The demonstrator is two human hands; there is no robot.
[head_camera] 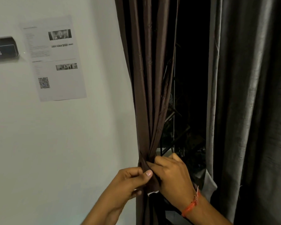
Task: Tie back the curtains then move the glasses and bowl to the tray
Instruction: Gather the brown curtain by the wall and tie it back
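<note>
Brown curtain (150,75), smooth slightly shiny fabric in long vertical pleats, hangs against a white wall (63,143) and is gathered tight into a narrow bunch low down. Grey curtain (243,95) on the right, heavier velvety cloth, broad soft folds, hanging loose. Between the two, a dark gap with window glass (190,78) and dim metal bars behind it.

On the wall to the left: a printed sheet (53,57) with small photos and a QR code, slightly tilted, and a black clock display (3,48) cut by the left edge.

Both hands are close together at the gathered bunch. Left hand (130,181) pinches a brown fabric strip between thumb and fingers, just left of the bunch. Right hand (172,172) has its fingers curled into the same fabric from the right, and its back hides the curtain's right side there. Orange thread band (191,206) on the right wrist. Glasses, bowl and tray not in view.
</note>
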